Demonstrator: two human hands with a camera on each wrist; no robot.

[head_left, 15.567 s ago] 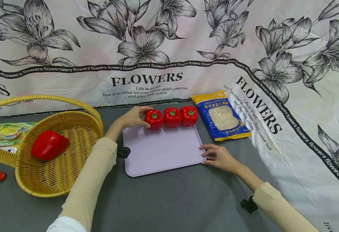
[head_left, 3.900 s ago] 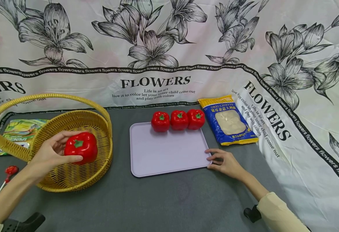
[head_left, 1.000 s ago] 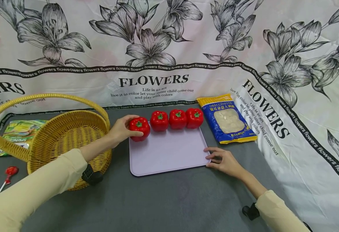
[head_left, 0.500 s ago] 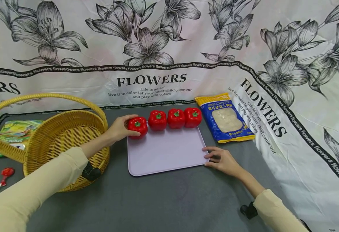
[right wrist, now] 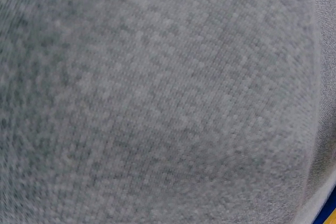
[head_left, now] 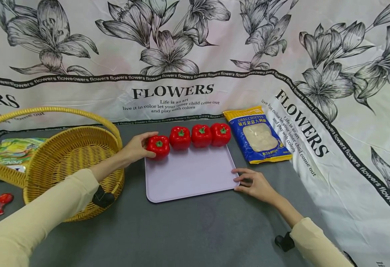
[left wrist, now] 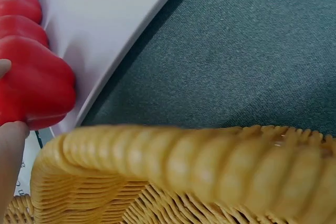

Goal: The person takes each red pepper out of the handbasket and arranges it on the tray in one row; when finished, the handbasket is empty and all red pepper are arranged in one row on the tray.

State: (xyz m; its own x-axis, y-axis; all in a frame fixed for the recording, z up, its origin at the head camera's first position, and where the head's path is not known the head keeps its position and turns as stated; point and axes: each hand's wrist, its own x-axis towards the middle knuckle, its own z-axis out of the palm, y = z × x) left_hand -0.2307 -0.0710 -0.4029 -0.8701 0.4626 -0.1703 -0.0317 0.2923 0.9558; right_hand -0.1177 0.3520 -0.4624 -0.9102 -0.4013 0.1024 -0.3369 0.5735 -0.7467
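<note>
In the head view my left hand (head_left: 137, 147) holds a red bell pepper (head_left: 159, 147) at the back left corner of a pale lilac tray (head_left: 188, 178). Thumb and fingers lie on opposite sides of it. The left wrist view shows the same bell pepper (left wrist: 39, 82) close up, with two digits touching it. Three more bell peppers (head_left: 180, 138) stand in a row to its right along the tray's back edge, stems up. My right hand (head_left: 256, 186) rests its fingertips on the tray's right edge near the front corner. Grey cloth fills most of the right wrist view.
A yellow wicker basket (head_left: 71, 159) with a tall handle stands left of the tray, under my left forearm. Behind it lies a green packet (head_left: 18, 154), with a red lollipop (head_left: 5, 199) in front. A blue and yellow orecchiette bag (head_left: 258, 134) lies right of the tray.
The bell pepper once in the basket has come to the tray's back left corner in my left hand. Lately the thumb has drawn back slightly on it. My right hand stays at the tray.
</note>
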